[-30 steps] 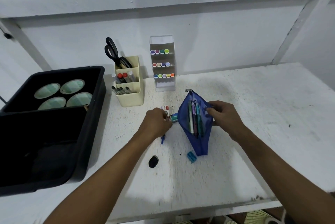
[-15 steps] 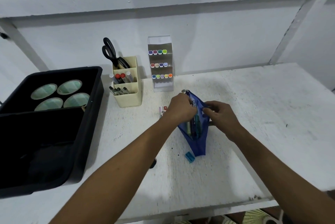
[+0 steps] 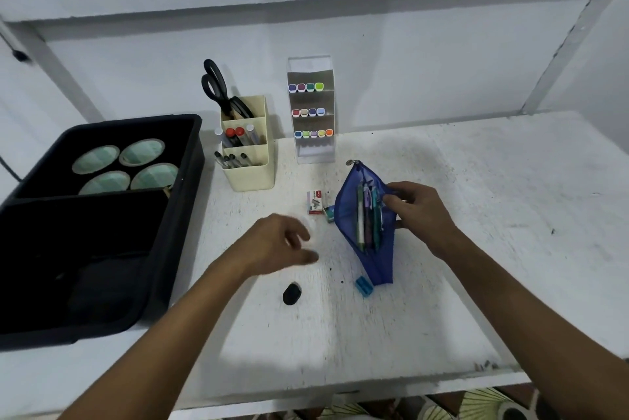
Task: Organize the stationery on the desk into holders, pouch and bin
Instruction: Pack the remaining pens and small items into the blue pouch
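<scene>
So on my feed the blue mesh pouch [image 3: 366,215] is lying open around the middle of the table [image 3: 476,249], zipper pull pointing toward the back edge, with a handful of pens [image 3: 369,215] showing inside it. My right hand [image 3: 420,212] is pinching the pouch's right lip, fingers curled onto the fabric and holding the mouth apart. My left hand [image 3: 277,244] is off to the left of the pouch, hovering over the table with the fingers loose and spread, nothing in it as far as I can see, though it's a bit blurry.

Loose stuff on the table: a small staples box [image 3: 315,202] and a little green box [image 3: 328,213] just beside the pouch's left side, a blue sharpener [image 3: 364,286] touching or nearly touching the pouch's bottom end, and a black eraser-looking lump [image 3: 291,293] nearer the front edge.

Along the back edge there's the cream holder [image 3: 253,167] with scissors [image 3: 221,89] and markers, plus the clear marker stand [image 3: 311,113] next to it. The black bin [image 3: 177,215] sits at the left edge with four tape rolls [image 3: 126,166] in its rear section.
</scene>
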`<state>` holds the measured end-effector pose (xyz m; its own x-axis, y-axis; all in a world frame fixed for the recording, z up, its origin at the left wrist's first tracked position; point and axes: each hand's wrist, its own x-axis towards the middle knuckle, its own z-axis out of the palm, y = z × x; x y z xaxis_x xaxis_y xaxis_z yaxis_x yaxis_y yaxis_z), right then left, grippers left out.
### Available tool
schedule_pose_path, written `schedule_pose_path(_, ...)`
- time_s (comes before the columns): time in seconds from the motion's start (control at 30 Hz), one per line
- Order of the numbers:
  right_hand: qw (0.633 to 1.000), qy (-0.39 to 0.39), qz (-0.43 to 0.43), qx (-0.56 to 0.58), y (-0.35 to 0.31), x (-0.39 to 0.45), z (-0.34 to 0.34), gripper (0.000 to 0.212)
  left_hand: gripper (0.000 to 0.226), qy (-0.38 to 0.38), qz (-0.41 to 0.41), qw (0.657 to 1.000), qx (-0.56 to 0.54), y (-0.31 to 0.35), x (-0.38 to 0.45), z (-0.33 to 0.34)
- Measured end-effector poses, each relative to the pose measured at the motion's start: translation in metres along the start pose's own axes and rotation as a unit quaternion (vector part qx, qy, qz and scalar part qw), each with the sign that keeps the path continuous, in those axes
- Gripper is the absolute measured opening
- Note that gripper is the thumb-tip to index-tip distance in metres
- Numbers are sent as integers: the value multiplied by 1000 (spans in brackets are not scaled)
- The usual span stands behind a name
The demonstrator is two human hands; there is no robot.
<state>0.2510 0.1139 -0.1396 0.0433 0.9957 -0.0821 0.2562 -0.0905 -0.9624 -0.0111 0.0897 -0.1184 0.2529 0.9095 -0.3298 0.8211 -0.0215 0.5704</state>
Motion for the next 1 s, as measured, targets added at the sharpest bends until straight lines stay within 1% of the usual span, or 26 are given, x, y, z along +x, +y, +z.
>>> schedule_pose_path(0.1, 1000, -6, 5, -10, 1, 3, 7, 20, 43, -74, -8, 997, 10, -20, -21, 6)
schedule_pose_path(0.2, 1000, -10, 13, -19, 3, 6, 14, 25, 45, -98, 3, 995, 17, -29, -28, 15)
schedule_pose_path(0.37, 1000, -10, 15, -10, 2, 5, 16, 29, 29, -87, 21, 996, -7, -40, -25, 21)
schedule_pose_path(0.5, 1000, -9, 12, -2, -2, -1, 13, 23, 21, -61, 28, 998, -9, -35, -21, 15)
schedule_pose_path(0.6, 1000, -3, 9, 8, -3, -6, 9, 24, 27, 2, 30, 1000, 9, -14, -8, 4)
schedule_pose_path(0.67, 1000, 0, 10, 8, -5, -10, 6, 26, 31, 51, 22, 998, -15, 7, 2, -1)
schedule_pose_path(0.73, 1000, -1, 10, 13, -6, -14, 3, 24, 33, 76, 40, 996, -36, 30, 12, -1)
schedule_pose_path(0.8, 1000, -2, 7, 14, -8, -17, 1, 20, 37, 74, 87, 993, -23, 51, 20, 2)
schedule_pose_path(0.87, 1000, 3, 5, 4, -8, -19, -2, 20, 40, 57, 119, 991, -11, 68, 24, 7)
schedule_pose_path(0.93, 1000, 15, 10, -6, -7, -20, -6, 25, 42, 42, 128, 991, -21, 77, 28, 12)
schedule_pose_path(1.0, 999, 26, 19, -13, -5, -20, -11, 30, 39, 48, 128, 990, -32, 78, 28, 16)
